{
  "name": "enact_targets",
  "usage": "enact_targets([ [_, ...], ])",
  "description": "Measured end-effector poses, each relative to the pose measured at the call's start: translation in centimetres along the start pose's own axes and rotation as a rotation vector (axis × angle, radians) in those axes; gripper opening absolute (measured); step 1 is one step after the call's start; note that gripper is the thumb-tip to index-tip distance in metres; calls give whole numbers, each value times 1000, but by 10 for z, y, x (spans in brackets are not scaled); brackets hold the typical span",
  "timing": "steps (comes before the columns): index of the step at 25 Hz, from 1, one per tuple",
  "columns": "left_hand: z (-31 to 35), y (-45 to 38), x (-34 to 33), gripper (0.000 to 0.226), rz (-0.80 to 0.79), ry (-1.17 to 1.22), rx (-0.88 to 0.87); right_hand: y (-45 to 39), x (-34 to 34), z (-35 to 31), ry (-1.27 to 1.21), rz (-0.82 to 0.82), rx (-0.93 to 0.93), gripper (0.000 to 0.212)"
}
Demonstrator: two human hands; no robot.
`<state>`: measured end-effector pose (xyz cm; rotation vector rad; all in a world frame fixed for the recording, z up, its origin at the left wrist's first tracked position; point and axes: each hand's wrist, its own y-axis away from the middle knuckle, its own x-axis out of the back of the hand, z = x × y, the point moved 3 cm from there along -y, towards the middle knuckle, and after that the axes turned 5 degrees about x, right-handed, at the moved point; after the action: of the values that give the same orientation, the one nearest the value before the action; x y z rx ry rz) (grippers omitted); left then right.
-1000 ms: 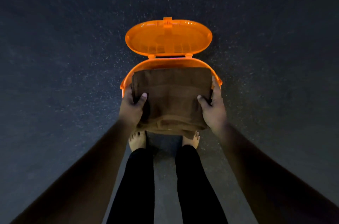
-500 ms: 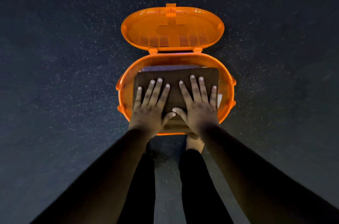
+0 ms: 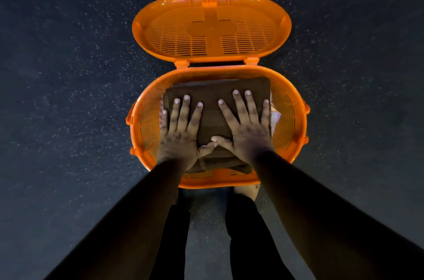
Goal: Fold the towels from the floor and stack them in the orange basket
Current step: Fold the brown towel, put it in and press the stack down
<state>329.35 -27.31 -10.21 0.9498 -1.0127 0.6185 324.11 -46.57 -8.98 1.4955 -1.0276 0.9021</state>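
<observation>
Dark speckled floor (image 3: 68,96) fills the head view on every side. At its centre stands the orange basket (image 3: 296,123), an oval tub with slatted walls, its hinged lid (image 3: 211,27) thrown open and lying back toward twelve o'clock. Inside the basket lies a folded brown towel (image 3: 213,93), flat and roughly square, on top of other folded cloth; a pale edge shows at its three o'clock side. The left hand (image 3: 181,133) and right hand (image 3: 245,130) lie palm down side by side on the towel, fingers (image 3: 238,105) straight and spread, thumbs touching near the middle. Toward six o'clock, below the basket, stand the person's legs in black trousers (image 3: 247,245), one bare foot (image 3: 246,190) just beside the rim.
</observation>
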Motion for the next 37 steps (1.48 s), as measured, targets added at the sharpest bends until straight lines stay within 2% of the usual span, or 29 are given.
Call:
enact_targets([
  [7,-7,-9,-14,109,41,-13,-40,-7,-12,4,3,20,2,93],
  [10,-6,-8,-13,110,-12,-21,-29,-7,-10,2,6,-12,6,93],
  [16,6,2,73,105,-184,26,12,-3,72,-6,-46,-174,-11,90],
  [19,3,3,124,101,-230,126,51,-10,122,-11,-149,-169,-56,83],
  [21,-3,-8,149,91,-212,244,134,-21,149,-15,-233,-127,-102,74],
  [26,-37,-71,165,43,-131,571,512,-73,173,-14,-305,-67,-185,50],
  [29,-52,-112,146,45,-206,570,639,-113,159,-10,-303,-87,-184,38],
  [33,-66,-143,112,56,-294,651,912,-141,138,-6,-369,16,-229,32],
  [37,-78,-158,80,32,-201,1017,1037,-150,121,-6,-412,31,-219,32],
])
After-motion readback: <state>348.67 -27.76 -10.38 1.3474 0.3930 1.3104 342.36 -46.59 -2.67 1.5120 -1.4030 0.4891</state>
